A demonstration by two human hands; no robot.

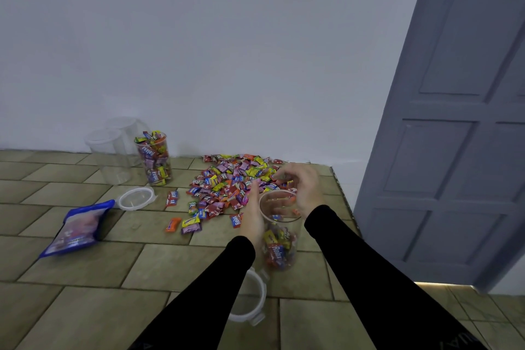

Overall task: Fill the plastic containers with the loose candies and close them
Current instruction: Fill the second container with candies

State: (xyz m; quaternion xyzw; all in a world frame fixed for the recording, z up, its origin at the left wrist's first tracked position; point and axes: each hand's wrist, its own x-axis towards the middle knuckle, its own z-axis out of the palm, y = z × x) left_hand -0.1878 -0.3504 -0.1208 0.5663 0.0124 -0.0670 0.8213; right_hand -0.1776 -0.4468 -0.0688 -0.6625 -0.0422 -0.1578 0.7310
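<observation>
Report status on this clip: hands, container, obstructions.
Left hand steadies the clear plastic container, partly filled. Right hand curled over its mouth, dropping wrapped candies. Loose candy pile behind; white lid nearby. Nothing blocking.

Candies lay strewn across a tiled floor [85, 264].
On it sat a candy pile [235, 179], four clear containers [154, 159] — two holding candies — two lids [136, 198] and a blue bag [78, 229].

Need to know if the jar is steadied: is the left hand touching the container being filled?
Touching. The head view shows the left hand pressed flat against the side of the container, no gap between them.
</observation>
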